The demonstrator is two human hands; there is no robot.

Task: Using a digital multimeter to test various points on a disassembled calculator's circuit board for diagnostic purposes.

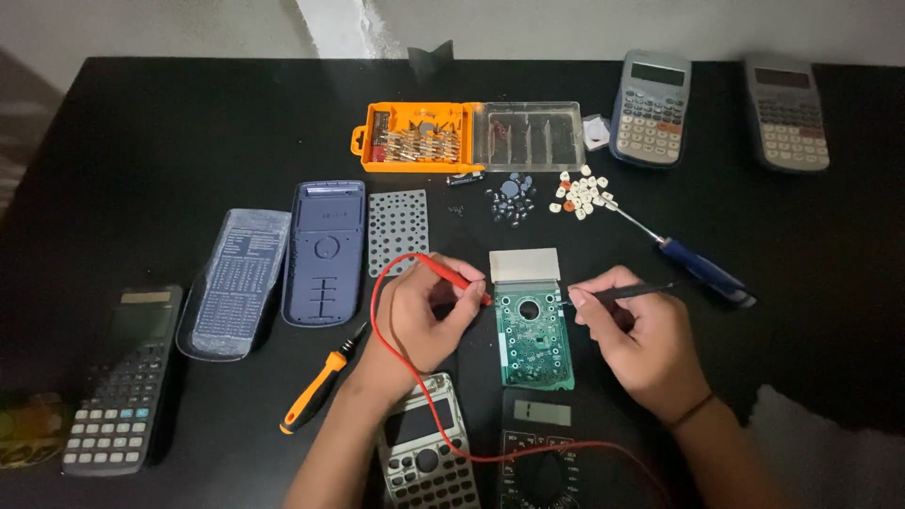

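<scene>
- Between both hands lies a green rectangular circuit board (533, 337): light, stiff, fragile, probably best held by its edges.
- Left hand (426, 316) pinches a red probe (452, 275); right hand (641, 335) pinches a black probe (630, 292).

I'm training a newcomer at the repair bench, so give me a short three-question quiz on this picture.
1. True or false: the left hand holds a red probe against the green circuit board.
2. What does the right hand hold? A) black probe B) blue screwdriver C) orange screwdriver
3. Which tool lies on the black table just left of the left forearm?

Key
1. True.
2. A: the black probe; the blue screwdriver lies apart, beyond it.
3. The orange screwdriver.
</scene>
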